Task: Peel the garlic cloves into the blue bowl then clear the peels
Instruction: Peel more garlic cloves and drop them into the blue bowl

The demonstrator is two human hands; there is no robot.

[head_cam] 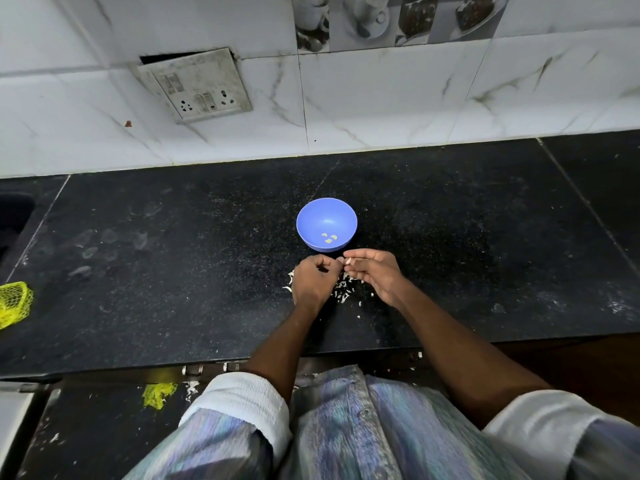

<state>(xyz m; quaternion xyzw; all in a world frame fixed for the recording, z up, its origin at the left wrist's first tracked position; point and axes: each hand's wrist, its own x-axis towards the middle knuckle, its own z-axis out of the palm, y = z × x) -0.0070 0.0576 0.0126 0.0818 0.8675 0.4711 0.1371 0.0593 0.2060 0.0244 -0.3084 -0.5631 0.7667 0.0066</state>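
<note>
Your two hands meet just in front of the blue bowl (326,224), near the middle of the dark surface (173,271). Your right hand (375,275) pinches a small pale garlic clove (348,261) between the thumb and the first fingers (360,253); the other fingers of this hand are curled loosely below it. Your left hand (313,280) has its fingers curled in tightly, and their tips reach to the same clove, so both hands grip it together. How much skin is on the clove is too small to tell.

The bowl stands upright, just beyond your fingertips and apart from them. Inside it, on the near side of the bottom, lie a few peeled cloves (329,237).

Under and between your hands, toward the front edge of the surface, lies a loose heap of white peels (343,292). Some single pieces lie a little further toward the front edge.

At the left edge of the surface you see a piece of yellow net bag (14,303), well apart from the bowl.
</note>
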